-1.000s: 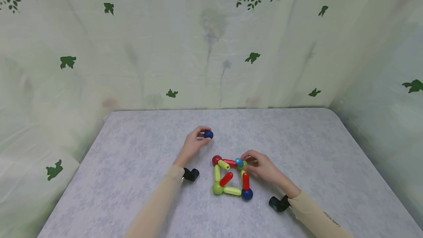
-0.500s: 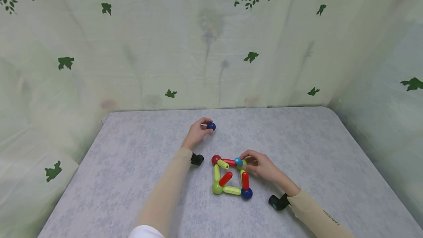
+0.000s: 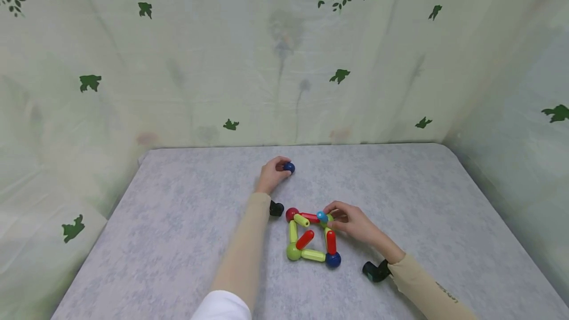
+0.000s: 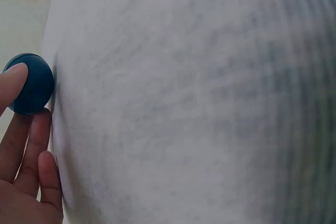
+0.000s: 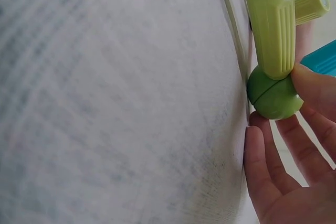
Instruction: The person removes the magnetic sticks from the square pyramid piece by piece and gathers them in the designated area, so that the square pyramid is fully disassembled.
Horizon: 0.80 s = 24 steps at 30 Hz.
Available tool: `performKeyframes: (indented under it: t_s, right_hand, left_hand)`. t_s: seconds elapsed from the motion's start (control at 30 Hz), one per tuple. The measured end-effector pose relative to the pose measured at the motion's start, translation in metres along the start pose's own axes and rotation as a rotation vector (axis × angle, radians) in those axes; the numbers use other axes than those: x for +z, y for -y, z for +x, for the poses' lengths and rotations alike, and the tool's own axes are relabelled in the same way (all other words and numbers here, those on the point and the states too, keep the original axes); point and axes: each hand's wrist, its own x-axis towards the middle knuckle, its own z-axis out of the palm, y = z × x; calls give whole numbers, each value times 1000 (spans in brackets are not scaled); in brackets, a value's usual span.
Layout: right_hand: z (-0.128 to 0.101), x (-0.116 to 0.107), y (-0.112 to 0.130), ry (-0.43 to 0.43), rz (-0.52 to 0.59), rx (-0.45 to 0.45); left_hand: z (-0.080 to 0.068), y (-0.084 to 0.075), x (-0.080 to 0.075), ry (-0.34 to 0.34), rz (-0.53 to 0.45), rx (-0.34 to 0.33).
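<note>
Near the back of the table, my left hand (image 3: 272, 175) holds a dark blue ball (image 3: 289, 167) between thumb and fingers; the left wrist view has the same blue ball (image 4: 35, 85) at the table surface. My right hand (image 3: 351, 220) grips the green ball (image 5: 275, 95) at the far right corner of a four-cornered frame of balls and rods. A light blue rod (image 3: 322, 217) stands up from that corner. The other corners are a red ball (image 3: 291, 214), a green ball (image 3: 293, 251) and a dark blue ball (image 3: 333, 260). A yellow-green rod (image 5: 270, 30) meets the gripped ball.
Red rods (image 3: 331, 242) and a yellow-green rod (image 3: 302, 220) rise from the other corners. Each wrist carries a black camera (image 3: 375, 271). A leaf-patterned curtain (image 3: 284, 63) hangs behind the grey table (image 3: 186, 201).
My left hand has moved with the blue ball away from me and a little to the right, toward the table's back edge. My right hand and the frame have stayed in place.
</note>
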Motion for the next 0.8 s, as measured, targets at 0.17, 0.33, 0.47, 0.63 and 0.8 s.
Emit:
performKeyframes:
  t_s: [0.17, 0.33, 0.47, 0.63, 0.8]
  right_hand:
    - [0, 0, 1, 1, 1, -8]
    - [-1, -1, 1, 5, 4, -18]
    - [0, -1, 1, 5, 3, -14]
    - [0, 0, 1, 3, -3, -6]
    - [-1, 0, 4, 3, 0, -5]
  left_hand:
    - [0, 1, 1, 11, -14, 19]
    - [-4, 3, -6, 15, -45, 34]
    - [-9, 5, -14, 6, -75, 45]
    - [-26, -6, -28, 60, -128, 115]
    - [-53, -21, -41, 204, -188, 131]
